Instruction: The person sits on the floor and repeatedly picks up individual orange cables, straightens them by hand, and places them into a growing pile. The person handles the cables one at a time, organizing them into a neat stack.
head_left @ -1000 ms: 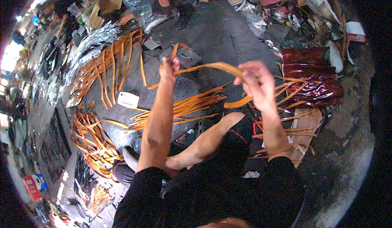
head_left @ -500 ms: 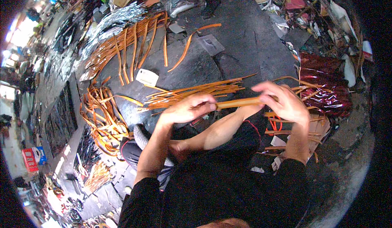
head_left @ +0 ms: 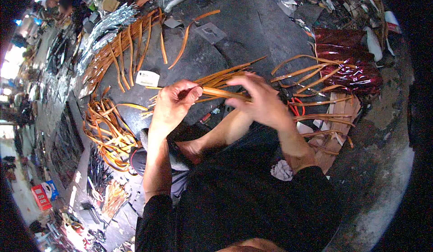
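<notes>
My left hand [head_left: 171, 107] is closed, thumb and fingertips pinching one end of a flat orange-brown strip [head_left: 216, 92]. The strip runs rightward towards my right hand [head_left: 261, 101], which is blurred by motion. Its thumb and fingers look spread apart around the strip's far end; whether they touch it is hard to see. Just beyond my hands lies a loose bundle of similar thin strips [head_left: 228, 75] on the dark floor, partly covered by the hands. A slim tool with a red part [head_left: 209, 115] lies below the held strip, near my bare leg.
A tangled coil of strips [head_left: 106, 137] lies at left. More strips [head_left: 126, 44] are spread at the far left beside silvery strands [head_left: 110, 24]. To the right are a shiny dark-red sheet [head_left: 343, 69] and cardboard [head_left: 333, 137] with strips across them. A white card [head_left: 147, 78] lies ahead.
The view has shifted. My hands with the held strip have come closer to my left side. My right hand's fingers have spread from the strip's end, where they were gripping it.
</notes>
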